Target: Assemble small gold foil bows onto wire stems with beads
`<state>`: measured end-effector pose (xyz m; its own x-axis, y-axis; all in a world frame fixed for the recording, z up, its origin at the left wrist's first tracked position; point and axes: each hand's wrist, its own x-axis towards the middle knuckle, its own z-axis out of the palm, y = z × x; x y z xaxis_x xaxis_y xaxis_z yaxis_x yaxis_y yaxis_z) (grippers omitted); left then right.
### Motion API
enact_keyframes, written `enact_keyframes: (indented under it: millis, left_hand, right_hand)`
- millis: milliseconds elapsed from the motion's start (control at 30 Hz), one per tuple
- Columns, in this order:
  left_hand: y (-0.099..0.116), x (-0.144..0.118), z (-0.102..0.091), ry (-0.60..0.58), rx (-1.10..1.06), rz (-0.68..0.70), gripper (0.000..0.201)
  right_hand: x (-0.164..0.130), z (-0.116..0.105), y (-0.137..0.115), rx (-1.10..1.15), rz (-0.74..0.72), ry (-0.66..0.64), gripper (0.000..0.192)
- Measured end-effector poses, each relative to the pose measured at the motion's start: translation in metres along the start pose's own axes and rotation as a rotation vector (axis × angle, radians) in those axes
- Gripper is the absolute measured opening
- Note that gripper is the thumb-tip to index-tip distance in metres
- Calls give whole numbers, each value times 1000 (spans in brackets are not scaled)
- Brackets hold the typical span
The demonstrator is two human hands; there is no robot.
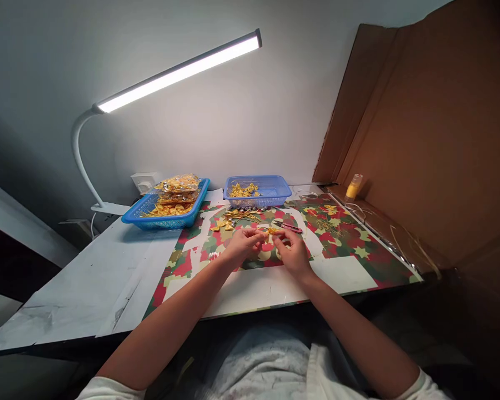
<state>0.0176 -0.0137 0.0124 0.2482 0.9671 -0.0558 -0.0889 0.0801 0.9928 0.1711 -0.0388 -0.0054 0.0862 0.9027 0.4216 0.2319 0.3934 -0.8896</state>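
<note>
My left hand [247, 243] and my right hand [292, 250] meet over the patterned sheet on the table. Between their fingertips is a small gold ribbon bow [270, 232], pinched from both sides; its finer details are too small to make out. Just beyond my right hand lies a pair of pink-handled snips [288, 226]. Behind my hands is a bundle of gold twist ties [242, 216], with a few loose gold bows [225, 224] at its left. A row of small shiny round beads or bells [250, 209] lies farther back.
A blue basket [158, 222] heaped with gold bows, some bagged, stands at left. A lilac basket [275, 191] with gold pieces sits at the back. Gold ties [329, 226] lie at right. A yellow-filled bottle [353, 188] stands by the cardboard wall [433, 139]. A lamp [183, 72] hangs overhead.
</note>
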Motion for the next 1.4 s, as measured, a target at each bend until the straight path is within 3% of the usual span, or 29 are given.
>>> enact_keyframes:
  millis: [67,167,300,400,800,967,1400]
  left_hand:
    - [-1,-1,-1,86,124,99,33]
    - [-3,-2,-2,188,300,268,28]
    - [-5,-3,1,236,541,499,18]
    - [-4,-6,3,240,654,576,16]
    - [0,-10,4,157,671,528,14]
    - [-4,-7,2,137,714,551,16]
    - [-1,-6,3,128,636,434,23]
  right_hand:
    - [0,-2,-3,-128,-162,124,13]
    - [-1,-3,-4,-245,-320,125,9]
    - [-1,1,1,-307,-336,112,11]
    - [1,2,4,-301,-303,133,12]
    - [0,4,-1,-178,-254,92,8]
    - [0,3,-2,-205,-264,78,10]
    - [0,1,-1,-238,-315,86,12]
